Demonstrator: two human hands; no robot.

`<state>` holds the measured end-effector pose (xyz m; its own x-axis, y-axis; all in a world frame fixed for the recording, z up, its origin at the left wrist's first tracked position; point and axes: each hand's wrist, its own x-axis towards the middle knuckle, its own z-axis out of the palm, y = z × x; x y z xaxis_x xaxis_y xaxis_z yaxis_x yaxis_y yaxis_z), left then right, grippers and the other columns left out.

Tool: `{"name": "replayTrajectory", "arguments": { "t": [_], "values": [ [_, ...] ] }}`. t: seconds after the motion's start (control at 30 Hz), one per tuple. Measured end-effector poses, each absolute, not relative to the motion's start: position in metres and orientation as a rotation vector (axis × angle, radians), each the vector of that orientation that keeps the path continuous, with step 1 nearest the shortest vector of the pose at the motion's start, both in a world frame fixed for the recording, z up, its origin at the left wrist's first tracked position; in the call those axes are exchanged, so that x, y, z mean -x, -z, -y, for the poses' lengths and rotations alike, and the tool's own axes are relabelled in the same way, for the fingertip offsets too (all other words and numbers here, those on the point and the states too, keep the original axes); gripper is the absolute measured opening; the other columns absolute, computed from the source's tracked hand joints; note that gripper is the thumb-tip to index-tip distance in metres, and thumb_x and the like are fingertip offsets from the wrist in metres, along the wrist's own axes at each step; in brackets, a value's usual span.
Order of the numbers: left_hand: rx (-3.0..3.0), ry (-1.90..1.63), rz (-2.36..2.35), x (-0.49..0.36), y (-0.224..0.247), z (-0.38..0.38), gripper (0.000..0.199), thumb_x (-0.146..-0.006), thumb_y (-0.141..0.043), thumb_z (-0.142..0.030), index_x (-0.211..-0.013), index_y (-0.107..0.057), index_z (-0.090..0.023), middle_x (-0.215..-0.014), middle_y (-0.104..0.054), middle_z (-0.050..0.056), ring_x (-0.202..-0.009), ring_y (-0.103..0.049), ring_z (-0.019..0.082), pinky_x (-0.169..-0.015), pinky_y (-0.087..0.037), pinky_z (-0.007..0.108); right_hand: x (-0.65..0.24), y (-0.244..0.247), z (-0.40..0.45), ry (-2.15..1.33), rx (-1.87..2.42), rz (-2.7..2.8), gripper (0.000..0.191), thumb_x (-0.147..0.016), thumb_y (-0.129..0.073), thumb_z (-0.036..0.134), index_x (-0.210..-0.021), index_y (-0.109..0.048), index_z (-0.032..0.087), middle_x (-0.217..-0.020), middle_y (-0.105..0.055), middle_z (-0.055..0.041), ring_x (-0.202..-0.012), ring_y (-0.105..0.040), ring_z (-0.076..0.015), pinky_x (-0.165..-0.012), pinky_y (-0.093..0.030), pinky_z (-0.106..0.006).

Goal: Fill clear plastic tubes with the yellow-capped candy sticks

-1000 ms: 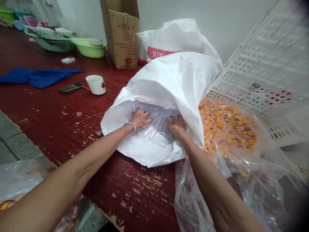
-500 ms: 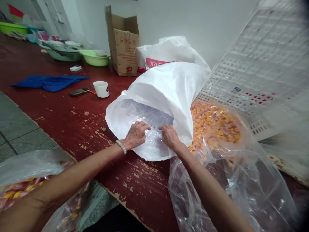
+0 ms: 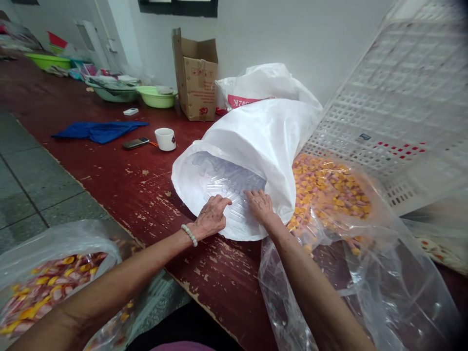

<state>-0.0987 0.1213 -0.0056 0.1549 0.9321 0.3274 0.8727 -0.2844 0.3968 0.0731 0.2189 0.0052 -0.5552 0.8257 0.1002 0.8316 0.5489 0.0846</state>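
A white woven sack (image 3: pixel 256 129) lies on its side with its mouth facing me. Clear, thin plastic tubes (image 3: pixel 239 210) rest inside the opening, their ends showing as small rings farther in. My left hand (image 3: pixel 213 214), with a pale bead bracelet at the wrist, is in the sack's mouth, fingers curled and closed at the tubes. Across from it, my right hand (image 3: pixel 260 205) also reaches in, its fingers bent and drawn together over the tubes. What lies between the fingertips of either hand is too small to make out.
Clear bags of yellow-and-pink pieces (image 3: pixel 329 187) lie right and stand lower left (image 3: pixel 54 287). A white plastic crate (image 3: pixel 398 122) leans at right. Behind are a white cup (image 3: pixel 165 140), phone (image 3: pixel 136 143), blue cloth (image 3: pixel 98 130), cardboard box (image 3: pixel 198 87) and green basins (image 3: pixel 157 99).
The view has shifted, so the sack and table items appear farther right, and more of the lower-left bag shows. Both hands stay in the sack's mouth, with slightly changed finger positions.
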Motion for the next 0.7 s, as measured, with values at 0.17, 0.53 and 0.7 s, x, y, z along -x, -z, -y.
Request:
{"name": "replayTrajectory", "arguments": {
  "t": [0.17,0.53,0.7],
  "values": [
    [-2.136,-0.852,-1.92,0.11,0.012,-0.118,0.049,-0.063,-0.039,0.001,-0.106,-0.053,-0.017,-0.097,-0.053,0.008,-0.094,-0.05,0.021,-0.088,-0.045,0.036,-0.075,-0.008,-0.218,0.116,1.522,2.513,0.048,-0.084,-0.041,0.013,-0.129,-0.045,0.028,-0.109,-0.054,-0.0101,-0.099,-0.052,-0.0244,-0.076,-0.041,-0.033],
    [-2.074,-0.794,-2.059,0.109,0.001,-0.178,0.04,-0.071,-0.039,0.0,-0.097,-0.064,-0.017,-0.094,-0.062,0.008,-0.094,-0.056,0.021,-0.091,-0.044,0.037,-0.084,0.005,-0.189,-0.376,1.37,2.143,0.025,-0.079,-0.052,0.028,-0.102,-0.054,0.019,-0.089,-0.064,-0.002,-0.08,-0.058,-0.0167,-0.074,-0.044,-0.027],
    [-2.075,-0.671,-2.079,0.107,0.0,-0.184,0.034,-0.074,-0.043,-0.008,-0.098,-0.066,-0.017,-0.096,-0.064,0.008,-0.095,-0.057,0.02,-0.093,-0.043,0.034,-0.089,0.021,-0.178,-0.188,1.309,2.296,0.026,-0.085,-0.048,0.029,-0.105,-0.056,0.015,-0.107,-0.061,-0.0099,-0.103,-0.051,-0.0227,-0.091,-0.039,-0.033]
  ]
}}
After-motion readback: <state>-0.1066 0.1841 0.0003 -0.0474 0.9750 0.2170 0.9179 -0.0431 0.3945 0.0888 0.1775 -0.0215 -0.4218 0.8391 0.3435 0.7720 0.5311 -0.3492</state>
